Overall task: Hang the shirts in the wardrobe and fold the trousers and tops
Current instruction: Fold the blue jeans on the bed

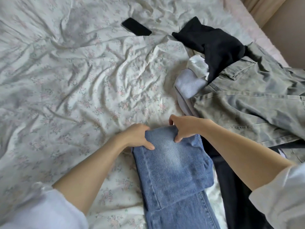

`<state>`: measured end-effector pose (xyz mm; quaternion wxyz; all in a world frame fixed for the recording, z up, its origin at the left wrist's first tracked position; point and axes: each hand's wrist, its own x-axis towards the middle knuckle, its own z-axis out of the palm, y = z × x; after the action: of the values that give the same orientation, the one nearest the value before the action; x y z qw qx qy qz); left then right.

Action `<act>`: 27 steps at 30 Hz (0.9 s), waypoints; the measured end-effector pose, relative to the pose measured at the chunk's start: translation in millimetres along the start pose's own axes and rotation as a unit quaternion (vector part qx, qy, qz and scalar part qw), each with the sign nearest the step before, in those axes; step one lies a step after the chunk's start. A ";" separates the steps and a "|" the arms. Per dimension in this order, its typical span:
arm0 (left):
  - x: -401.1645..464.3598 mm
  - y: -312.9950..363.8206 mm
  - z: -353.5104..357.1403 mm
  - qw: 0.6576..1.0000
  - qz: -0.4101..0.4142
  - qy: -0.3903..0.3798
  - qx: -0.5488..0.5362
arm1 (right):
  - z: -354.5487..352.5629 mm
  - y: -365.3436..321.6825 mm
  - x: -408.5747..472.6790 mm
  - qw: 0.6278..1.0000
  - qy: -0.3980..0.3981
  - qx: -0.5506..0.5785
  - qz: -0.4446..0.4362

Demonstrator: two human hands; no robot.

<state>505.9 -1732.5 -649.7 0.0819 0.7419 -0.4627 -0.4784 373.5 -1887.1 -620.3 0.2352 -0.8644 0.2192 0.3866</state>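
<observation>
Blue jeans (171, 169) lie lengthwise on the near part of the bed (74, 90), doubled over, the fold at their far end. Left hand (137, 137) grips the fold's left corner, thumb on top, fingers curled under. Right hand (184, 128) pinches the fold's right corner, thumb pressed on the denim. To the right lies a heap: grey-green jeans (247, 103), a black top (214, 45), a white top (193, 80). A phone (136, 26) lies far, apart from the clothes.
</observation>
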 end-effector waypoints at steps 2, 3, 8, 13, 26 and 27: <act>-15.4 -7.3 -3.5 0.993 0.038 0.007 -0.108 | -6.3 1.3 -5.6 1.000 -0.009 0.001 -0.027; -25.0 -12.9 -4.4 0.985 0.051 0.014 -0.163 | -6.5 2.2 -10.4 0.999 0.002 0.001 -0.040; -52.3 -9.9 -5.6 0.987 0.106 0.071 -0.098 | -9.5 -2.6 -36.2 0.994 0.091 -0.018 -0.065; -78.5 17.4 -10.4 0.951 0.200 0.232 -0.038 | -5.9 -4.7 -80.2 0.984 0.171 0.011 -0.045; -178.5 51.6 48.1 0.954 0.295 0.016 0.052 | 112.8 -11.8 -224.0 0.881 0.455 -0.069 -0.110; -180.5 53.9 53.3 0.942 0.324 0.018 0.083 | 119.3 -11.0 -232.5 0.878 0.460 -0.075 -0.108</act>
<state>410.7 -1607.4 -533.0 0.1795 0.5647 -0.7143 -0.3723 171.5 -1763.8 -508.8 0.0828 -0.9781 0.1786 -0.0675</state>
